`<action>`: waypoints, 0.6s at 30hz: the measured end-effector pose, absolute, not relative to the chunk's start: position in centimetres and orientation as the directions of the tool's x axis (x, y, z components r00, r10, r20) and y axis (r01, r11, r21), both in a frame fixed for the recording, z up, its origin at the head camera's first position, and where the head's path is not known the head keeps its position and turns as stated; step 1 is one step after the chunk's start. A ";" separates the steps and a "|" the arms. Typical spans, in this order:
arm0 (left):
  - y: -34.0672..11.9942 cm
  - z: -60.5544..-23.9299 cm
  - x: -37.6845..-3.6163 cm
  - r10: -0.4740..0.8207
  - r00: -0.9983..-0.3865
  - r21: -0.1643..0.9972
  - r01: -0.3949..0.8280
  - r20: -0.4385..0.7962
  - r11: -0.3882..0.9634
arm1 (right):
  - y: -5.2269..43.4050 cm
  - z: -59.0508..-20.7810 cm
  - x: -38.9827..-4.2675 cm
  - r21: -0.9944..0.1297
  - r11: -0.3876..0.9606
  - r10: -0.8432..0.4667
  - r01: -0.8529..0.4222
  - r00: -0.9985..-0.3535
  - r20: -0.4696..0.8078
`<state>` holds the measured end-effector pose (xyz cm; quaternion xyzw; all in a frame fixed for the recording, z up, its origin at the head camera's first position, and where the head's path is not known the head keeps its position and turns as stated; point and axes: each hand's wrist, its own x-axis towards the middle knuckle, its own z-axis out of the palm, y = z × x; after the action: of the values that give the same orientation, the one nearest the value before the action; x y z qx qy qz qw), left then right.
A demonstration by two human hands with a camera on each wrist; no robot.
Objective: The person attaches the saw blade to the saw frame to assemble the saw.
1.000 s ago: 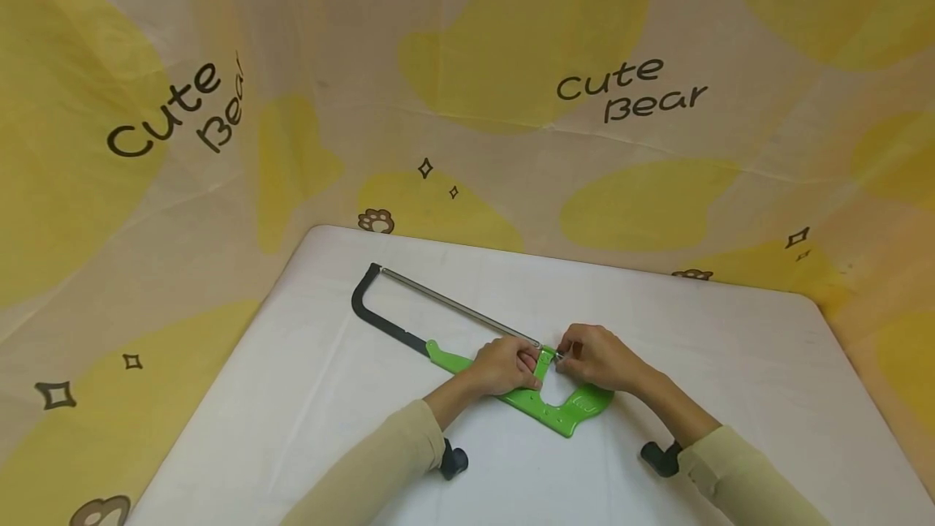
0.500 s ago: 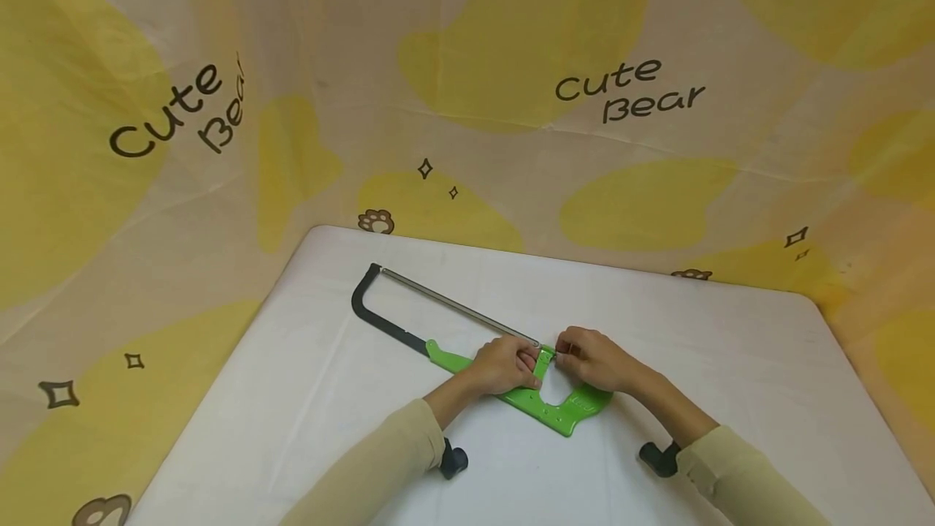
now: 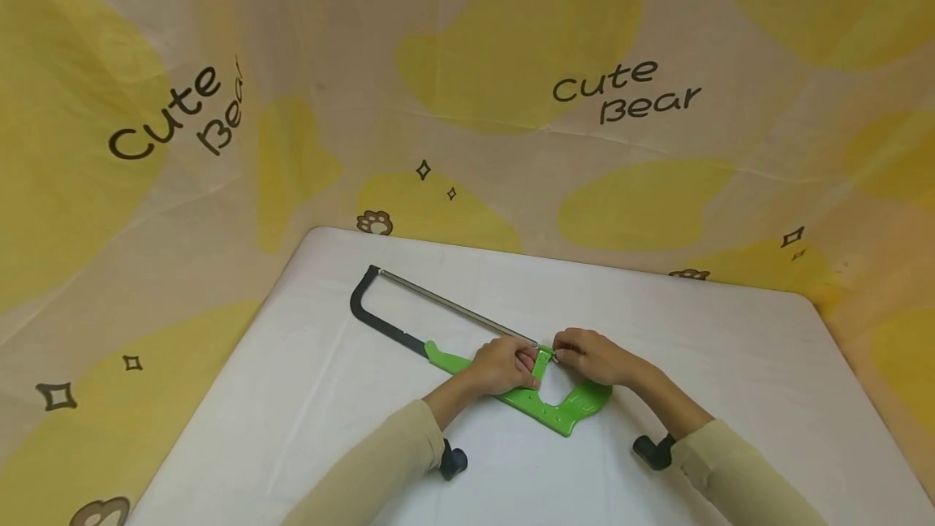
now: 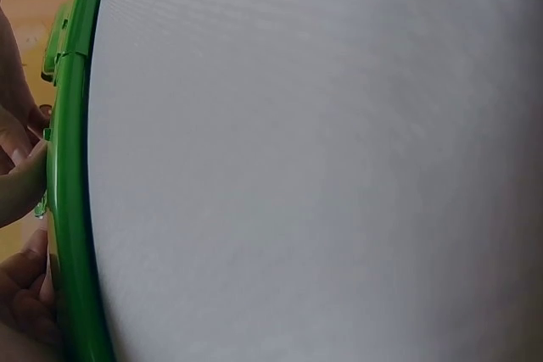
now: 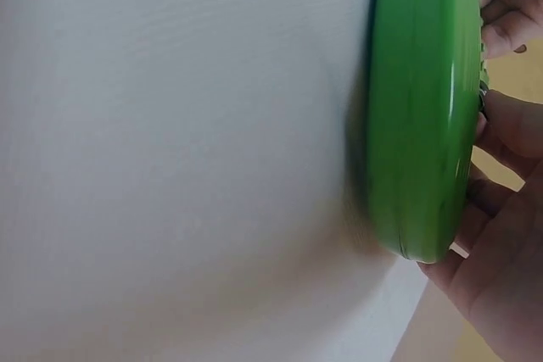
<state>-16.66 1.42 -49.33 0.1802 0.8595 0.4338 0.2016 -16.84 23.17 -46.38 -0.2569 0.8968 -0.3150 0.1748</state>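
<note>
Hacksaw flat, fingers pinching handle

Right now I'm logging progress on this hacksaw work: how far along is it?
Looks done: the blade sits in the hacksaw, spanning the frame from the black end to the green handle, flat on the table. In hand: the left hand grips the handle while the right hand pinches the small metal fitting there. Whether it is tight cannot be told.

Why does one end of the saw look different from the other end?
The handle end is bright green, wide and flat; the far end is black, thin and curved. Both hands, left hand and right hand, are at the green end; nothing touches the black end. Both ends lie on the white table.
</note>
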 end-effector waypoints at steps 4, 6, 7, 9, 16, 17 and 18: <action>1.4 -49.3 -16.6 0.481 -0.855 0.822 0.128 -0.192 0.556 | 23.2 -46.4 -17.1 -0.690 0.656 -0.568 -0.306 -0.802 -0.183; 1.4 -49.4 -16.7 0.482 -0.855 0.821 0.129 -0.193 0.557 | 23.2 -46.4 -17.1 -0.702 0.650 -0.567 -0.292 -0.801 -0.192; 1.4 -49.4 -16.7 0.482 -0.855 0.820 0.130 -0.193 0.557 | 23.1 -46.4 -17.1 -0.707 0.647 -0.567 -0.286 -0.800 -0.195; 1.4 -49.4 -16.7 0.484 -0.854 0.817 0.135 -0.190 0.560 | 23.1 -46.4 -17.1 -0.708 0.648 -0.564 -0.281 -0.802 -0.199; 1.4 -49.6 -16.9 0.500 -0.849 0.816 0.164 -0.169 0.554 | 23.1 -46.6 -17.0 -0.692 0.668 -0.538 -0.274 -0.820 -0.195; 1.3 -49.6 -16.9 0.502 -0.848 0.817 0.165 -0.168 0.552 | 23.1 -46.7 -17.0 -0.687 0.672 -0.533 -0.275 -0.824 -0.192; 1.3 -49.7 -16.9 0.505 -0.847 0.820 0.165 -0.167 0.548 | 23.1 -46.8 -17.0 -0.684 0.675 -0.528 -0.276 -0.828 -0.188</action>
<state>-16.93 1.31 -49.65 0.1953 0.8577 0.4334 0.1962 -16.98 23.06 -46.83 -0.2246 0.8956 -0.3344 0.1886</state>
